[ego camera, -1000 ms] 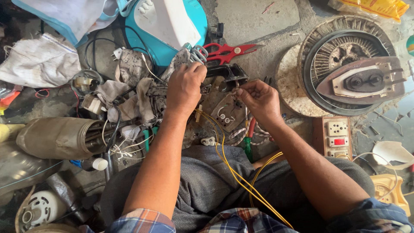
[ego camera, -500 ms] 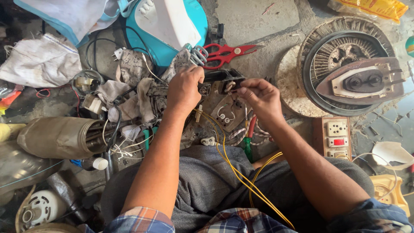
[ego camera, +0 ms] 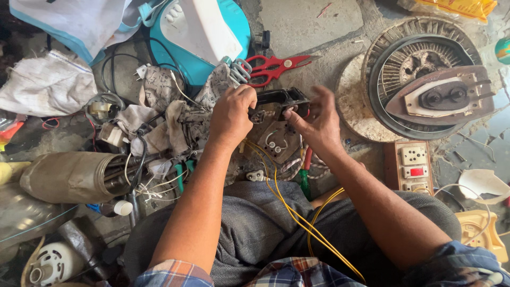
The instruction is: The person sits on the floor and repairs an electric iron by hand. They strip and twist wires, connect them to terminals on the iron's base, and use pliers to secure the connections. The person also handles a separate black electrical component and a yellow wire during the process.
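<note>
My left hand (ego camera: 231, 114) grips the left end of a black plastic part (ego camera: 279, 101) held above a dark iron base (ego camera: 279, 139) with exposed wiring. At the part's right end, my right hand (ego camera: 314, 119) pinches it with thumb and fingers. Thin yellow wires (ego camera: 289, 210) run from under the part down across my grey-trousered lap. Red-handled scissors (ego camera: 271, 68) lie just beyond my hands.
A teal and white appliance (ego camera: 199, 37) sits at the top. An iron soleplate (ego camera: 438, 98) rests on a round coil heater (ego camera: 409, 69) at right, above a wooden switch and socket board (ego camera: 413, 162). Rags, cables and a metal cylinder (ego camera: 69, 175) crowd the left.
Both hands have stayed on the black part, with the right hand's fingers shifting slightly along its right end. Little else has moved.
</note>
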